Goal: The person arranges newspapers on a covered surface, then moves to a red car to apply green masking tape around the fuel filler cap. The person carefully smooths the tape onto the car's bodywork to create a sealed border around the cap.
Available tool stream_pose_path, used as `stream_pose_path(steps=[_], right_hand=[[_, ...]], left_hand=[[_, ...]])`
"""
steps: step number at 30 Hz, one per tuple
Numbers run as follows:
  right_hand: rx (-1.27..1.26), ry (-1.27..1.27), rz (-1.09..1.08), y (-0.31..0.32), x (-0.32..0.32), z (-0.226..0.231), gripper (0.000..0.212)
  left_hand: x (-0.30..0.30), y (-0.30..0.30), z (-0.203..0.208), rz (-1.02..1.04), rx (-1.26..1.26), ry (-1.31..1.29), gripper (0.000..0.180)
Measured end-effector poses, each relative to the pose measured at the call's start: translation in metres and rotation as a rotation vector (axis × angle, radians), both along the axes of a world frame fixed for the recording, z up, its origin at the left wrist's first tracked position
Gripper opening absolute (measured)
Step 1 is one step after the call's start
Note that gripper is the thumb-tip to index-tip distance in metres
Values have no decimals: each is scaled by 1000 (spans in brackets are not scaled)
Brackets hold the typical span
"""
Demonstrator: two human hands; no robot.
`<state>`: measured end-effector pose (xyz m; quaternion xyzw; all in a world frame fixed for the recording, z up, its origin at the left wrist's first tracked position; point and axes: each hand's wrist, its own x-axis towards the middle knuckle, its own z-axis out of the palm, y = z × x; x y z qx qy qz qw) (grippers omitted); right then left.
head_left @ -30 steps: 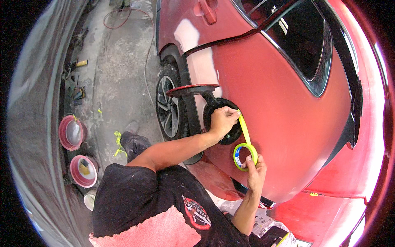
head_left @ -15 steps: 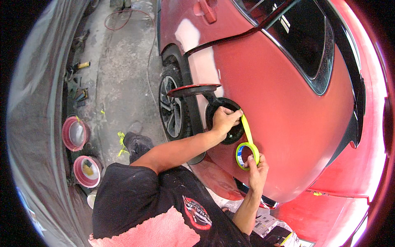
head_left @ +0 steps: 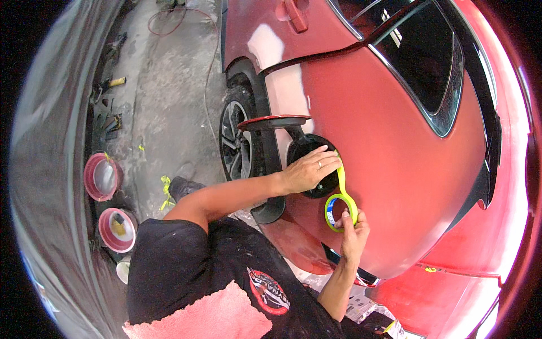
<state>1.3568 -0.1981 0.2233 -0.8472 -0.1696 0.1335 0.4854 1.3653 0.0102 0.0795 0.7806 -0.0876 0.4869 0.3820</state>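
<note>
My left hand [head_left: 309, 171] reaches across the dark fuel filler recess [head_left: 302, 148] in the side of a red car [head_left: 395, 175]. Its fingers are stretched out, their tips pressing a strip of yellow-green masking tape [head_left: 342, 181] at the recess's right edge. The strip runs down to its roll [head_left: 330, 213], which has a blue inner core. Thumb and fingers of my right hand [head_left: 354, 237] grip that roll at its lower right side, just off the panel. The fuel door [head_left: 275, 121] stands open above my left hand. My left palm hides part of the recess.
A whitish patch [head_left: 285, 90] lies above the wheel [head_left: 236, 133]. Two pink buckets [head_left: 90, 179] stand on the floor at left, near grey sheeting [head_left: 51, 158]. Crumpled tape [head_left: 166, 192] and a hose [head_left: 208, 85] lie on the concrete. A pink cloth [head_left: 209, 316] hangs at my front.
My left hand has gone from pinching the tape's end to lying with stretched fingers over the tape at the recess edge. The strip now bends slightly. My right hand still holds the roll.
</note>
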Motion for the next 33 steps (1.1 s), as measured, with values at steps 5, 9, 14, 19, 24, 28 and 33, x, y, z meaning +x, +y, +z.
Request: stream_pose_path(steps=[5, 9, 14, 19, 24, 28, 33], right_hand=[[34, -91, -37, 9, -13, 6, 15], [24, -64, -50, 13, -21, 4, 16], [134, -10, -111, 17, -28, -3, 17], [328, 97, -152, 23, -25, 0, 17], [361, 154, -144, 26, -26, 4, 18], [325, 155, -166, 25, -26, 4, 18], [187, 55, -149, 15, -22, -10, 19]], left_hand=[[20, 4, -14, -20, 4, -84, 44], [27, 14, -17, -1, 46, -155, 43], [32, 25, -17, 46, 164, -221, 40], [31, 18, -7, 79, 75, -241, 39], [34, 16, -5, 160, 87, -259, 30], [35, 20, -6, 182, 140, -274, 22], [32, 25, -3, 185, 204, -277, 26]])
